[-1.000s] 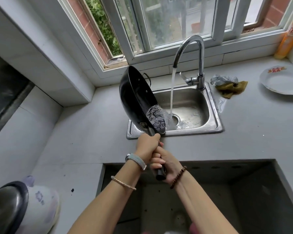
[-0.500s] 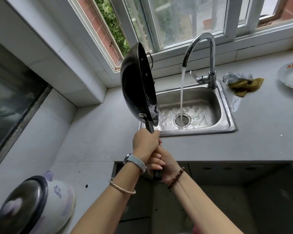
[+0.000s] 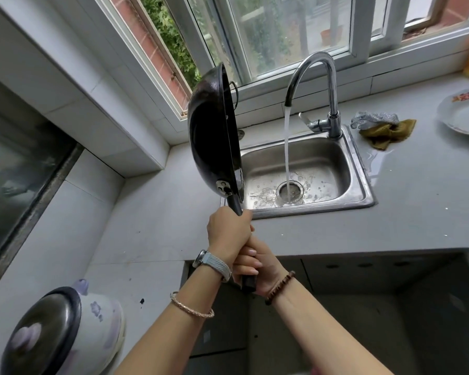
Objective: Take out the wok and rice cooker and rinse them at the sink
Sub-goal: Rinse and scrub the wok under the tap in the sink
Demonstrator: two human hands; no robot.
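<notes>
**Wok held on edge beside the running tap**

Both hands are clenched around the wok's long black handle (image 3: 234, 204). The left hand (image 3: 229, 232) grips higher up, close to the pan; the right hand (image 3: 257, 267) wraps the lower end, its fingers (image 3: 248, 259) curled over the grip just beneath the left. A watch (image 3: 213, 262) and a bangle (image 3: 191, 309) sit on the left wrist, a bead bracelet (image 3: 279, 286) on the right.

The wok (image 3: 211, 136) is raised and stands nearly on edge, its dark underside facing left, above the left rim of the steel sink (image 3: 360, 182). It is clear of the water stream (image 3: 287, 147), which falls from the tap (image 3: 320, 85) straight onto the drain.

The rice cooker (image 3: 65, 334) stands on the grey counter (image 3: 417, 212) at lower left, lid on. Right of the tap lie a scourer (image 3: 374, 119) and a brownish cloth (image 3: 387, 132), with a white plate (image 3: 463, 117) farther right.
</notes>
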